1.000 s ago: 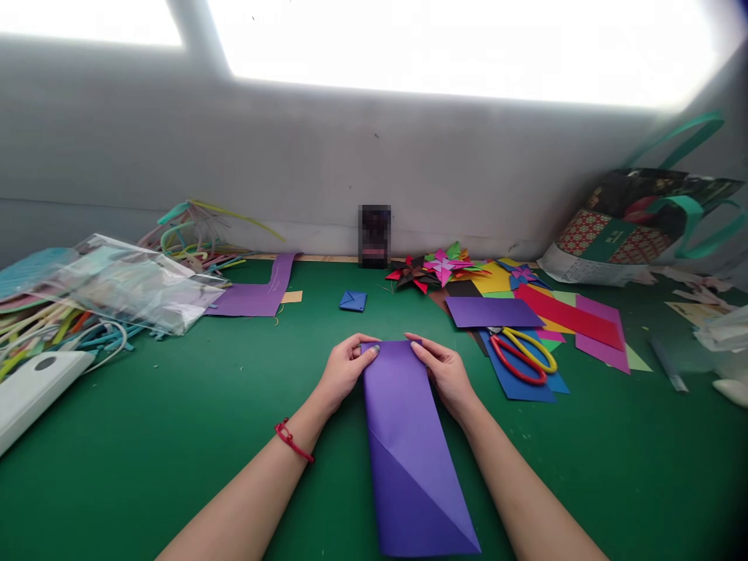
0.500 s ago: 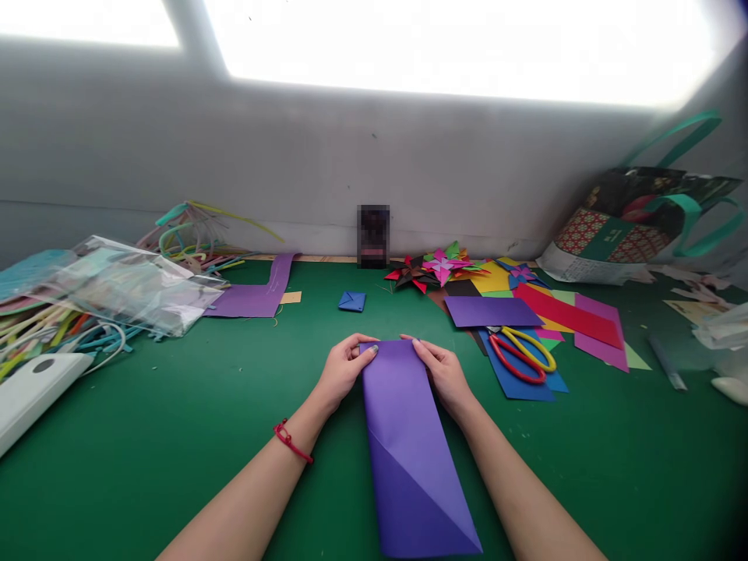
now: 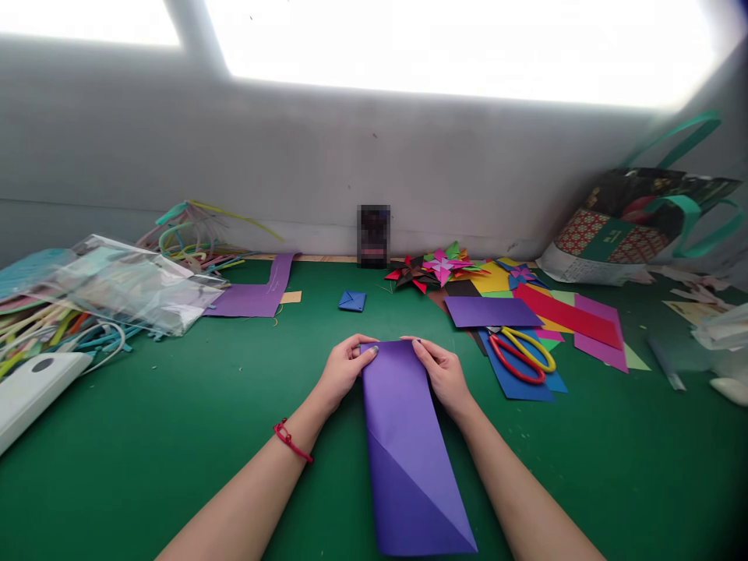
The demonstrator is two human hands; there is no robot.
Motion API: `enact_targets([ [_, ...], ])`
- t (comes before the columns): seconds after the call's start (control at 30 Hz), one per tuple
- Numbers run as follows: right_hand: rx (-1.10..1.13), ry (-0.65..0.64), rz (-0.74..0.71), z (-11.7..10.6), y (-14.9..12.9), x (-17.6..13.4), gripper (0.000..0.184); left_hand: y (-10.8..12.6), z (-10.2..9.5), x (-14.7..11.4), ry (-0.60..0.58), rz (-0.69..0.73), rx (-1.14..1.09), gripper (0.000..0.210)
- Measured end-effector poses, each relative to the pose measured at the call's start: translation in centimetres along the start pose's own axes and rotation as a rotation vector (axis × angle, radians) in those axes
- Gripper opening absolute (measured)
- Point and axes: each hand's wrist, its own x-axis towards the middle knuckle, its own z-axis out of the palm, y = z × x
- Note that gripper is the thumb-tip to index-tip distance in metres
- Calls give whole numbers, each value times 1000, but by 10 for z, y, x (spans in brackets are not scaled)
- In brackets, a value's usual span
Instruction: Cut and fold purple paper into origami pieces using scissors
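— Pinching at both far corners, two bare hands on one purple sheet, and it sits right in front of the person!

— Left side first, please!

— Left hand: thumb on top, clamped on the far left corner, with a red bracelet round the wrist. Over to the right hand, and it's a mirror match, gripping the far right corner!

— And the sheet itself?

— Running long towards the person over the green tabletop, a slanting line crossing it from the left edge to the near right corner. Whether it lies fully flat, I can't tell.

— What's beyond the hands?

— A small blue folded piece just past the left hand, well apart from it! Off to the right, scissors with red and yellow handles on blue paper, a purple strip just behind them, and paper flowers bunched farther back.

— Far left?

— Clear plastic packaging, overlapping a purple L-shaped piece. Far right, a patterned bag leans by the wall!
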Motion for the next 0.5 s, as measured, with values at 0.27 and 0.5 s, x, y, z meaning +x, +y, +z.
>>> enact_targets([
  [0.27, 52, -4, 68, 1, -5, -1, 30, 2, -1, -2, -15, 20, -13, 26],
  [0.5, -34, -57, 44, 0, -6, -2, 31, 4, -3, -2, -98, 11, 69, 21],
])
